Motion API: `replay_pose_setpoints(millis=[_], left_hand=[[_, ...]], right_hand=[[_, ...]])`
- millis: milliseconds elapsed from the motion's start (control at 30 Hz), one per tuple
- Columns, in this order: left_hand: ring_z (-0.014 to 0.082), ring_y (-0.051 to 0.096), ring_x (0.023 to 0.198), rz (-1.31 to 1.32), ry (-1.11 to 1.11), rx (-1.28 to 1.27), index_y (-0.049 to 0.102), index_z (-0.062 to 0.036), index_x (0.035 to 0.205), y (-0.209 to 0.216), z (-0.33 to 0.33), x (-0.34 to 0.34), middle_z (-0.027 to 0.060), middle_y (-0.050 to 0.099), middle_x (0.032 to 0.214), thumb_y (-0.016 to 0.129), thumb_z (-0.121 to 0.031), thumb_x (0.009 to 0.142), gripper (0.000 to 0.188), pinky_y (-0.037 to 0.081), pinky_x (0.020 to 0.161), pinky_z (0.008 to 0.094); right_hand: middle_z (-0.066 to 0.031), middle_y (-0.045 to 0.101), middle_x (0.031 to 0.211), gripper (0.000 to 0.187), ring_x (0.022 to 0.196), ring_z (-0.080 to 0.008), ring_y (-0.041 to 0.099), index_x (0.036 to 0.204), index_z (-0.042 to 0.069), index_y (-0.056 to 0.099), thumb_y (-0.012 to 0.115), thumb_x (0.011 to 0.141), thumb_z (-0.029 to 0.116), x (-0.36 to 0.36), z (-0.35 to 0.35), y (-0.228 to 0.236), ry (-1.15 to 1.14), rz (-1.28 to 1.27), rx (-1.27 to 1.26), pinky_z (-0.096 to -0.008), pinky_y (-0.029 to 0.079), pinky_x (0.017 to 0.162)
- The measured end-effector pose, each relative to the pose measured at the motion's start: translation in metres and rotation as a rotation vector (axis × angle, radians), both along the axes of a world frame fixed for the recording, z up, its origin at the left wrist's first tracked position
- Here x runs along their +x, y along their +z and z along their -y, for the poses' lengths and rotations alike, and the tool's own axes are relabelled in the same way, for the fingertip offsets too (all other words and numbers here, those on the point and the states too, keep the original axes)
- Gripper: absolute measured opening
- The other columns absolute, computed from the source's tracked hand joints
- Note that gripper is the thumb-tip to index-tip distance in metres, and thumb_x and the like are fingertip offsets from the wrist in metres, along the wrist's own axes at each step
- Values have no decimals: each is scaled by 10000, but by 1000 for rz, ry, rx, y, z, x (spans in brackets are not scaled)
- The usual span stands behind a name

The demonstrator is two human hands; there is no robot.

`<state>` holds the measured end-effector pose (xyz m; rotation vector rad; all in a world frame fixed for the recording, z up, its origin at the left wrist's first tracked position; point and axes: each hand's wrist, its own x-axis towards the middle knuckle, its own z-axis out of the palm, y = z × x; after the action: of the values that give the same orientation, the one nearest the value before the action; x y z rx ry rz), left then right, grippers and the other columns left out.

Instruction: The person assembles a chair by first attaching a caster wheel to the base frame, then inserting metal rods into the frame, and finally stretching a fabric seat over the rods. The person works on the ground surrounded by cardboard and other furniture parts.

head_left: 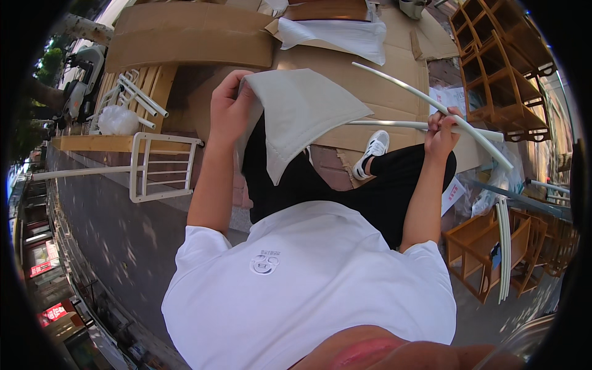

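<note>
My left hand (230,106) is closed on the upper left edge of a light grey cloth panel (302,102), thumb on top. The cloth hangs over my lap, its pointed corners drooping. To the right, my right hand (441,134) has its fingers closed around white tubes. One long white tube (394,87) slants from far left to near right across that hand. A second white tube (385,124) runs nearly level beneath it, its left end close to the cloth's right corner. Whether both tubes are gripped is partly hidden by the fingers.
Flat cardboard (345,86) covers the ground ahead. A wooden bench (148,92) at left carries white tube frames (139,95); a white rack (166,166) stands beside it. Brown wooden shelves (499,68) are at right, with several white tubes (503,253) leaning on another wooden unit (468,240).
</note>
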<state>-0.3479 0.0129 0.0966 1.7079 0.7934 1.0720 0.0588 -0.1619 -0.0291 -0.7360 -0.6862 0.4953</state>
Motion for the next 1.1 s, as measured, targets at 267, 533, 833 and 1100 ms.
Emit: replay_pose_setpoints(millis=[267, 533, 833, 1100], left_hand=[[109, 605, 791, 59, 79, 59, 674, -10, 997, -13, -22, -17, 10, 663, 874, 641, -125, 956, 126, 486, 724, 237], [294, 559, 598, -424, -332, 504, 629, -22, 809, -88, 67, -82, 100, 572, 691, 542, -362, 1013, 406, 437, 563, 358], [328, 635, 841, -1366, -537, 293, 676, -75, 810, -83, 82, -33, 119, 642, 745, 634, -445, 904, 385, 479, 778, 446], [305, 587, 1150, -1317, -975, 602, 658, -108, 1165, -139, 87, 43, 132, 662, 1136, 760, -600, 703, 683, 418, 983, 432]], right_hand=[[23, 416, 652, 403, 508, -101, 416, 1071, 60, 618, 719, 899, 411, 1, 1, 6, 6, 28, -4, -242, 313, 481], [23, 417, 652, 394, 498, -95, 415, 1056, 39, 646, 715, 906, 397, -3, 9, 1, -1, 78, 5, -231, 295, 473], [22, 402, 655, 375, 498, -89, 402, 1058, 31, 653, 714, 918, 374, -9, 5, 0, 43, 71, -20, -221, 267, 456], [29, 391, 642, 429, 483, -80, 382, 1051, 48, 631, 720, 896, 438, -12, 7, 3, 31, 24, -18, -218, 259, 442]])
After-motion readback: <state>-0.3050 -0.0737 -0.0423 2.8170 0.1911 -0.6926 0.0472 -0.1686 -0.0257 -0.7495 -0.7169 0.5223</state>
